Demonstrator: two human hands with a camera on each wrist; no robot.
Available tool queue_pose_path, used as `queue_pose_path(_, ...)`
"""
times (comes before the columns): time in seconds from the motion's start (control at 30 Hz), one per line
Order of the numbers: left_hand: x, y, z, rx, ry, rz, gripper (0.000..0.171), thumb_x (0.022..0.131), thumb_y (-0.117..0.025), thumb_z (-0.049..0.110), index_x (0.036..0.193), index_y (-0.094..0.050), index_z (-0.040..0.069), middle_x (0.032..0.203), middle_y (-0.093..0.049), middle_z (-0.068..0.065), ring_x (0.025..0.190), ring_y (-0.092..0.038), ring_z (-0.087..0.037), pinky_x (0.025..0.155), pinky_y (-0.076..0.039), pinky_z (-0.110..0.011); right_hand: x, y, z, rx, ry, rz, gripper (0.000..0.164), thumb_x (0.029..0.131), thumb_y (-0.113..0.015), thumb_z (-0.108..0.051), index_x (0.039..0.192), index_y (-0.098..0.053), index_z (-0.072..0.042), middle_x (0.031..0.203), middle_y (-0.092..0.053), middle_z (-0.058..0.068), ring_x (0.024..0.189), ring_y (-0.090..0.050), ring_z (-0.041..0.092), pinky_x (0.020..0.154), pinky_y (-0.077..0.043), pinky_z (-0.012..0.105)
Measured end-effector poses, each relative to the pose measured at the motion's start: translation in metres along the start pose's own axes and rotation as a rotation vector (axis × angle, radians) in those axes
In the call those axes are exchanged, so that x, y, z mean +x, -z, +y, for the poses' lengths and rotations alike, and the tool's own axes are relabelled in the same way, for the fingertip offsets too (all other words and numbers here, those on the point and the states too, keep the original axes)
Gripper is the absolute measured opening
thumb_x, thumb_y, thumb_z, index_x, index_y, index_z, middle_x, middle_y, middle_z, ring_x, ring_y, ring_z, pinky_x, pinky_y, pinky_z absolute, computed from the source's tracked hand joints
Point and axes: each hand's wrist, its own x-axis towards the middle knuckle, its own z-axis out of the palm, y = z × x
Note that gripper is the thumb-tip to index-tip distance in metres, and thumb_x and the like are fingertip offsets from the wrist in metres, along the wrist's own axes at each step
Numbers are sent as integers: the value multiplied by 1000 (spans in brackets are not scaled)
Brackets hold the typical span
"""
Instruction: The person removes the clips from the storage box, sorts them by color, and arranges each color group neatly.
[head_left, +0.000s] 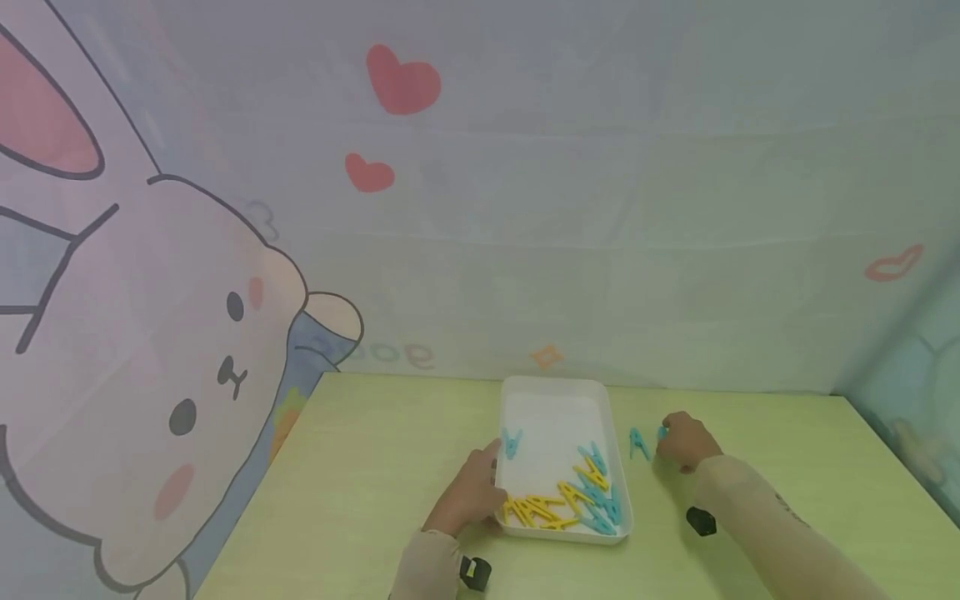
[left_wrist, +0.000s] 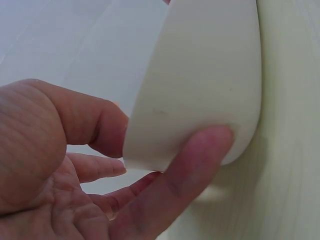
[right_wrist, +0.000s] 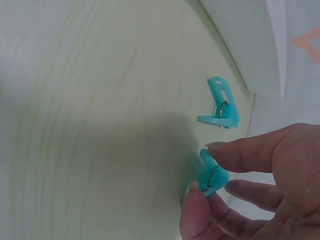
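Note:
A white tray [head_left: 555, 417] stands on the table with yellow clothespins [head_left: 570, 496] and blue clothespins [head_left: 611, 504] heaped toward its near right part. One more blue clothespin [head_left: 512, 444] lies by its left wall. My left hand [head_left: 468, 492] grips the tray's left side; in the left wrist view its fingers and thumb touch the tray wall [left_wrist: 200, 75]. To the right of the tray, my right hand [head_left: 686, 442] pinches a blue clothespin [right_wrist: 212, 175] between thumb and fingers, close to the tabletop. Another blue clothespin [right_wrist: 223, 105] lies on the table between that hand and the tray.
The light green table [head_left: 360, 467] reaches back to a hanging cloth backdrop [head_left: 600, 208] printed with hearts and a large rabbit. A side cloth [head_left: 930, 417] borders the table on the right.

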Motion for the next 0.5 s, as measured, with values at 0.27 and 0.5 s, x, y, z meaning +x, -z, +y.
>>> queue_pose_path(0.27,-2,2,2,-9,-6,-12,84,67,-53,-12,143,-20,3,130,-32,-24,97,-47,-33,42,-48,-29,-1,-2,2,-44,2,-7,55,78,-50,-5,127,-35,15,116,-45,36,65,-53,25,51,-47,34)
queue_pose_path(0.5,-2,1,2,-5,-6,-5,84,67,-54,-13,143,-21,3,128,-34,-23,97,-48,-33,41,-48,-30,-4,-2,-3,-84,-6,-3,54,79,-50,-5,126,-35,16,111,-48,35,61,-52,24,49,-46,32)
